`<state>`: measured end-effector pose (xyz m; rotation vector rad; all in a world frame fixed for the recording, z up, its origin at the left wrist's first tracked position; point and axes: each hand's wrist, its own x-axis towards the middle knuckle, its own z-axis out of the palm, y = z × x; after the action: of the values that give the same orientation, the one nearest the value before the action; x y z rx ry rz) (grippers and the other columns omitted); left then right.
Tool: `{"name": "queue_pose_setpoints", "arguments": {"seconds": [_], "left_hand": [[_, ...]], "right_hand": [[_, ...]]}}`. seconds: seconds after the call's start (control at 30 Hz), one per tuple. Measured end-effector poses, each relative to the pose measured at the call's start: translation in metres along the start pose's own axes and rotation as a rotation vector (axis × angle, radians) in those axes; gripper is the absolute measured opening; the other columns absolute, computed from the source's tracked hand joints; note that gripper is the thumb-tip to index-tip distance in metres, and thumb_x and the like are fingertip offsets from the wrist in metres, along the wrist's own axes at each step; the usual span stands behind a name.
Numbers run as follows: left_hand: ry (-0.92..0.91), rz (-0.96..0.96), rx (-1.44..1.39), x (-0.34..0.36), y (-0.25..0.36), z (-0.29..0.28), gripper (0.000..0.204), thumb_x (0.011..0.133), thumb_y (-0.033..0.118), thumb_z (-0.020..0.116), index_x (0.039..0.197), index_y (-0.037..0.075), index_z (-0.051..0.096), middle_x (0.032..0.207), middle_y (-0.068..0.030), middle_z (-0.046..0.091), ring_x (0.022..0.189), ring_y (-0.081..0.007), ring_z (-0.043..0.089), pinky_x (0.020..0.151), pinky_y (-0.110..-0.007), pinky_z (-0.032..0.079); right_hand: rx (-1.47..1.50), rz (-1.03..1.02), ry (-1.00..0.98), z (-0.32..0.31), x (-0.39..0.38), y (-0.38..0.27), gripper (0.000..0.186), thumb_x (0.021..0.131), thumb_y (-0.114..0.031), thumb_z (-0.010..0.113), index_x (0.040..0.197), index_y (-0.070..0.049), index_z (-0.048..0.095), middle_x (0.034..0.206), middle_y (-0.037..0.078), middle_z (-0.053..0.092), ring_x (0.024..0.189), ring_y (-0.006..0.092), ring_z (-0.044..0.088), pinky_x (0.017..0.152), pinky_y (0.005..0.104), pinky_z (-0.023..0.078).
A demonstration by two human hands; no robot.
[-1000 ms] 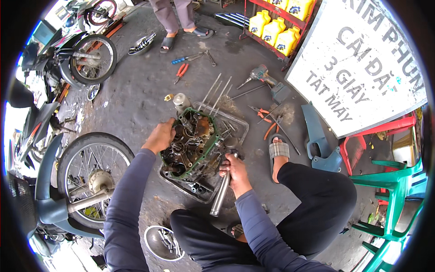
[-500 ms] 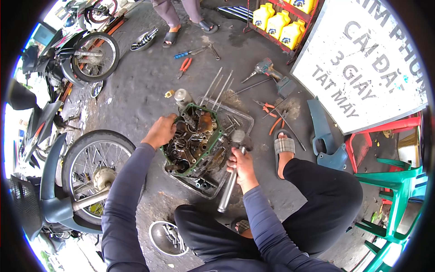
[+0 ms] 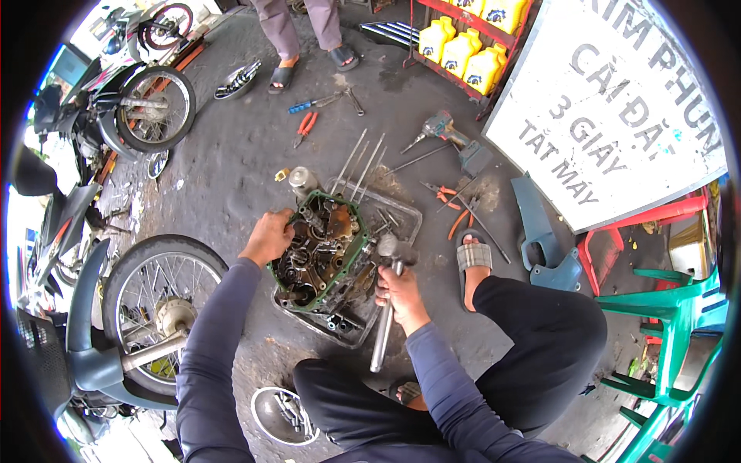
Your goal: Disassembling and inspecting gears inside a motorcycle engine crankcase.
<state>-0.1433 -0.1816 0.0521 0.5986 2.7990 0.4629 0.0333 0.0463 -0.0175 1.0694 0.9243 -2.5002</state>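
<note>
In the head view, your right hand (image 3: 403, 295) is wrapped around the handle of a hammer (image 3: 383, 332), its head up beside the opened engine case (image 3: 328, 248). That case sits over a tray (image 3: 419, 222) on the floor (image 3: 220, 181) before you. Your left hand (image 3: 268, 234) touches its left edge; whether it grips, you cannot tell.
</note>
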Motion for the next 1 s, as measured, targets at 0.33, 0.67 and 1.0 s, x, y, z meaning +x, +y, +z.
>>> {"name": "queue_pose_setpoints", "arguments": {"seconds": [0.33, 0.67, 1.0], "left_hand": [[0.045, 0.032, -0.049, 0.001, -0.008, 0.004, 0.018, 0.077, 0.007, 0.057, 0.094, -0.001, 0.057, 0.077, -0.026, 0.059, 0.079, -0.0465, 0.057, 0.069, -0.048, 0.047], [0.128, 0.176, -0.094, 0.0, -0.009, 0.006, 0.018, 0.074, 0.006, 0.059, 0.09, -0.001, 0.056, 0.075, -0.0247, 0.058, 0.076, -0.0457, 0.056, 0.065, -0.047, 0.046], [0.105, 0.065, -0.106, 0.004, -0.014, 0.008, 0.015, 0.073, 0.01, 0.06, 0.084, 0.0, 0.057, 0.082, -0.0238, 0.062, 0.084, -0.0456, 0.058, 0.073, -0.05, 0.048]], "right_hand": [[0.041, -0.053, -0.13, -0.002, 0.005, 0.007, 0.017, 0.089, -0.012, 0.057, 0.077, -0.01, 0.045, 0.059, -0.002, 0.037, 0.044, 0.0073, 0.037, 0.039, 0.027, 0.035], [0.091, -0.108, 0.158, -0.003, 0.003, 0.002, 0.015, 0.088, -0.009, 0.057, 0.083, -0.01, 0.043, 0.062, -0.002, 0.04, 0.045, 0.0079, 0.038, 0.038, 0.0273, 0.033], [0.045, -0.09, 0.083, 0.005, 0.001, 0.007, 0.015, 0.087, -0.008, 0.057, 0.077, -0.008, 0.045, 0.059, -0.001, 0.039, 0.043, 0.0096, 0.038, 0.037, 0.0284, 0.035]]}}
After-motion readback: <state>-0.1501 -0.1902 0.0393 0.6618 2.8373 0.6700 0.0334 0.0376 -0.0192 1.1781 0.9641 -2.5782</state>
